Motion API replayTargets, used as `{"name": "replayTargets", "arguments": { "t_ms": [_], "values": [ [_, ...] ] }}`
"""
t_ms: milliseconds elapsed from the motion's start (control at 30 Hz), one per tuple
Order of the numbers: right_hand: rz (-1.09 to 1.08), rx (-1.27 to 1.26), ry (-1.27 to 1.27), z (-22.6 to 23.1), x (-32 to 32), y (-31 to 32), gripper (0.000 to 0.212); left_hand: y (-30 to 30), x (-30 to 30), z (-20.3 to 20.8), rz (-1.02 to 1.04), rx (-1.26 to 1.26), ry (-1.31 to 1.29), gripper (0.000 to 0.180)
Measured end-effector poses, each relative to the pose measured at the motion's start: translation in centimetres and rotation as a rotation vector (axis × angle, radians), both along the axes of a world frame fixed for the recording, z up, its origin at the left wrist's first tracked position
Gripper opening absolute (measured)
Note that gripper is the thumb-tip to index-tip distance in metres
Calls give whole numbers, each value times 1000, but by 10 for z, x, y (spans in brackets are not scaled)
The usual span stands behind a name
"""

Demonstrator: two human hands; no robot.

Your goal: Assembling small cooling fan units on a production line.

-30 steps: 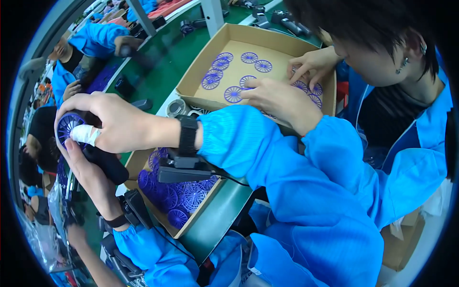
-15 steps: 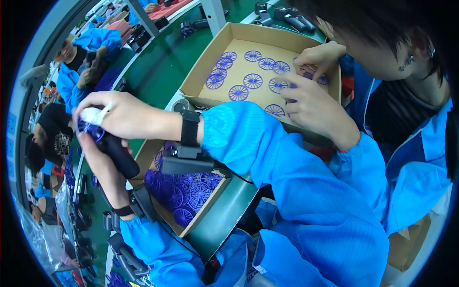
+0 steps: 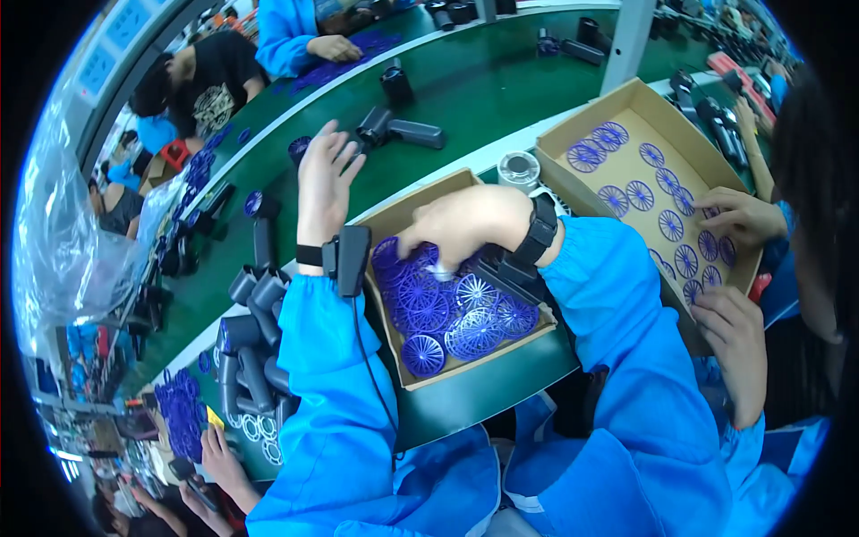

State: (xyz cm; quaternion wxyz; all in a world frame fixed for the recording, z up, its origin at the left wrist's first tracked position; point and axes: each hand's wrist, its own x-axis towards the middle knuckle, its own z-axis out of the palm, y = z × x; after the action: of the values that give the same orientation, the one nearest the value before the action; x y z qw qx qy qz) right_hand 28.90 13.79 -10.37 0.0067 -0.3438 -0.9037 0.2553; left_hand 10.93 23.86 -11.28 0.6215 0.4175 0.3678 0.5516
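Note:
My left hand (image 3: 329,179) is raised over the green belt, fingers spread, with nothing seen in its grip. Just beside it is a dark cylindrical housing (image 3: 299,150) with purple in its end, partly hidden by the hand. My right hand (image 3: 474,222) reaches into a cardboard box (image 3: 465,371) of purple spoked discs (image 3: 422,304). Its fingers are bent and apart among the discs, and a white wrap (image 3: 440,272) shows on one digit. Some fingertips are hidden, and I see no disc lifted. Both wrists carry black straps with dark devices.
A second cardboard box (image 3: 595,103) with purple discs is worked by a neighbour's hands (image 3: 729,322) at the right. Dark hair-dryer-shaped housings (image 3: 403,130) lie on the green belt (image 3: 501,89), with more piled (image 3: 255,358) at my left. A metal can (image 3: 518,168) stands behind my box.
Both hands were holding a dark cylindrical housing with a purple disc at its end; they have let it go. My right hand has moved into the disc box. The view has turned left.

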Motion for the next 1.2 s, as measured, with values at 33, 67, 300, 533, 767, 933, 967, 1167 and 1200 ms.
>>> {"name": "replayTargets", "arguments": {
  "t_ms": [33,67,300,533,767,933,967,1167,1200],
  "values": [
    [18,2,1,-2,-2,2,39,-4,2,5,-50,35,79,52],
    [-16,-23,-51,-4,-4,2,41,-7,5,10,-103,70,158,49],
    [-23,-49,-59,-27,-6,11,38,39,47,41,-266,50,625,45],
    [9,-82,-2,-25,-10,13,21,122,97,-22,-514,395,1848,42],
    [29,-35,-26,-21,-8,18,19,94,50,-11,-247,144,1014,51],
    [-59,-121,24,-14,-2,13,18,39,50,16,-111,301,758,64],
    [-49,-115,16,-11,-5,11,18,34,49,19,-94,300,724,67],
    [-5,-36,-75,-9,-16,8,18,67,19,3,32,225,962,66],
    [22,10,-75,-8,-14,8,18,60,22,1,66,180,840,66]
  ]
}}
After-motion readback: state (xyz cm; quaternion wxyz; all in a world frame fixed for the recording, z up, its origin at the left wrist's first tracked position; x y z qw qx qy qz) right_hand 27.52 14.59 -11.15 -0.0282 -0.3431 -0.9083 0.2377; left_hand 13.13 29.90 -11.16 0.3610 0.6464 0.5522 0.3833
